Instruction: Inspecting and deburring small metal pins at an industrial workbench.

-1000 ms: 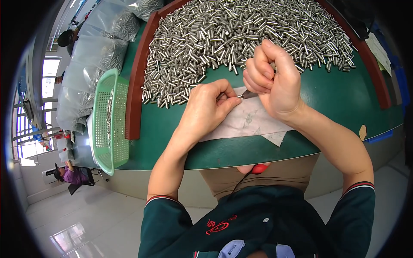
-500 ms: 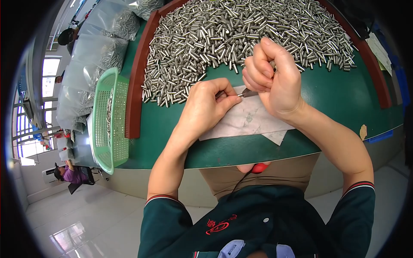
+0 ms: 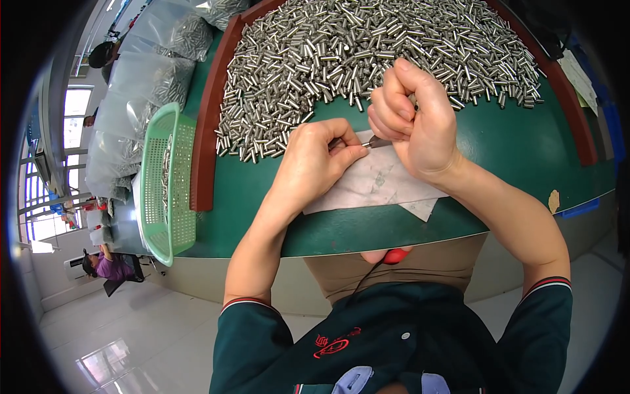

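My left hand [image 3: 314, 161] pinches a small metal pin [image 3: 366, 145] between thumb and fingertips, just above a pale cloth [image 3: 374, 180]. My right hand [image 3: 420, 121] is closed in a fist around a tool with a dark, tapering blade-like tip [image 3: 378, 141]; its handle is hidden in the fingers. That tip meets the end of the pin, or lies very close to it. Beyond both hands spreads a big heap of short shiny metal pins [image 3: 367, 46] on the green tabletop [image 3: 505, 151].
Dark red rails [image 3: 207, 144] border the heap on both sides. A green plastic basket [image 3: 187, 197] holding some pins stands left of the rail. Clear bags of pins [image 3: 138, 82] line the far left. A person in purple [image 3: 113, 268] is in the left background.
My right fist has shifted very slightly left, with the tool tip still beside the pin. My left hand keeps nearly the same place and pinch.
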Motion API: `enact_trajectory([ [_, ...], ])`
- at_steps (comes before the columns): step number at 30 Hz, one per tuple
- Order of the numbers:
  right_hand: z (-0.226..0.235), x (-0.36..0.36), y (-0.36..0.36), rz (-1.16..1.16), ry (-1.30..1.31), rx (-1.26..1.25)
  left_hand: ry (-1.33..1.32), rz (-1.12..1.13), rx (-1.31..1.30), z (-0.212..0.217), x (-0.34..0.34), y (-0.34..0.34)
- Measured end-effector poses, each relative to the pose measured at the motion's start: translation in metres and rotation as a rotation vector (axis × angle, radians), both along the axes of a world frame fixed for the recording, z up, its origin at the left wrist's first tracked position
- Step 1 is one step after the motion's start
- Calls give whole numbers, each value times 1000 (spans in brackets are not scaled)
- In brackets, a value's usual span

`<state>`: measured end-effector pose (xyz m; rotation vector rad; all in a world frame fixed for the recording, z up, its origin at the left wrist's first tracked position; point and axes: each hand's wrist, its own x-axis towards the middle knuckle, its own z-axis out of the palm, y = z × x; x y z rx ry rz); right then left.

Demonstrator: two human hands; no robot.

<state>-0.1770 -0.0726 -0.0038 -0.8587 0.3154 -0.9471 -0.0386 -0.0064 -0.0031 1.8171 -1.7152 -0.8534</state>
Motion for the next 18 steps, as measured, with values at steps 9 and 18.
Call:
enact_trajectory([
  [9,-1,1,4,-11,-20,-36,-11,10,-11,1,0,-3],
  [18,2,5,4,-63,85,-90,1,-8,15,3,-1,-5],
])
